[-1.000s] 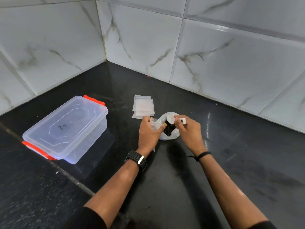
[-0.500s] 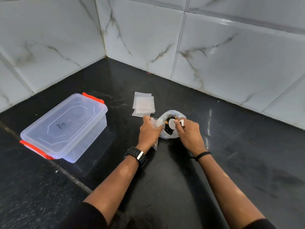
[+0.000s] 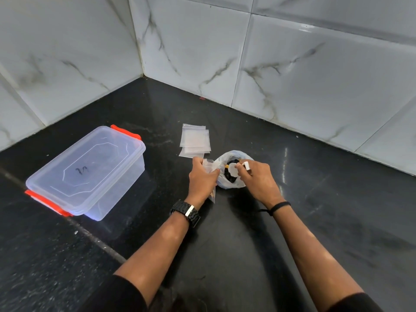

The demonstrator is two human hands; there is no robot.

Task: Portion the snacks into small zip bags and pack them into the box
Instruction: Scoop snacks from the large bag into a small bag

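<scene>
Snack bag [image 3: 227, 183]: thin whitish plastic, mouth open upward, resting on the black stone counter [image 3: 247, 244] between the two hands. Contents dark, with a speck of orange; kind of snack cannot be told.

Scoop [image 3: 234, 171]: small, white, its round bowl over the bag's mouth, short handle end showing beside the knuckles.

Right hand [image 3: 256, 179]: fingers curled, pinching the scoop's handle, at the bag's right rim.

Left hand [image 3: 201, 177]: fingers closed round a small clear zip bag [image 3: 208, 166], held upright just left of the snack bag and touching it; the lower corner of the small bag shows beneath the palm.

Spare zip bags [image 3: 194, 140]: a loose stack of flat, clear bags lying on the counter just behind the left hand.

Box [image 3: 87, 170]: clear plastic, rectangular, lid on, orange clips at both short ends, a dark mark on the lid; well to the left of the hands.

Surround: black wristwatch [image 3: 185, 211] on the left wrist, thin black band [image 3: 278, 207] on the right; white marbled wall tiles [image 3: 292, 64] meeting in a corner behind.
</scene>
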